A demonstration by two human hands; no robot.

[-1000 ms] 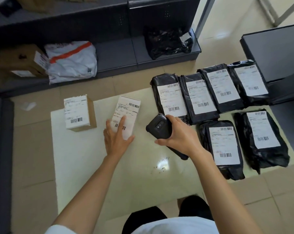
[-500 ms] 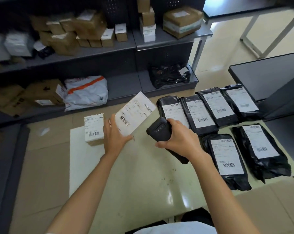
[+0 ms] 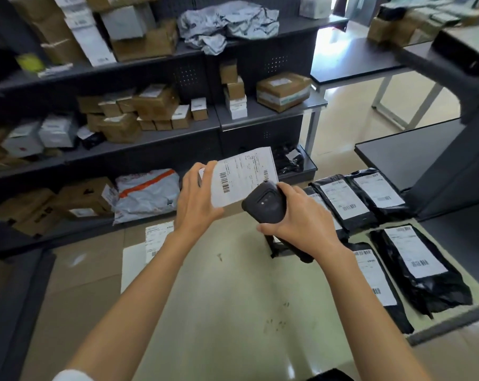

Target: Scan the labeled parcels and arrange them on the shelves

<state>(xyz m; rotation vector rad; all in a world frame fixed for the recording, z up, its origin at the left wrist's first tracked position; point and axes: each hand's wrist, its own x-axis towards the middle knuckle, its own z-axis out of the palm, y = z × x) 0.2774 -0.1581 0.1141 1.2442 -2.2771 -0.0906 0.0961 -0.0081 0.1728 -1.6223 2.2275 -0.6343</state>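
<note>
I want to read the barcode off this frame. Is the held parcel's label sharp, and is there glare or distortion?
Head view: the white parcel label's barcode bars are distinct, its small text soft; daylight glares off the floor; wide-angle bending curves the shelves.

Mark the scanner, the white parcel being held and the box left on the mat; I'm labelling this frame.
scanner (image 3: 265, 203), head view, on its dark back face.
white parcel (image 3: 241, 177), head view, on the middle of its label.
box (image 3: 157, 237), head view, on its label's visible part.
</note>
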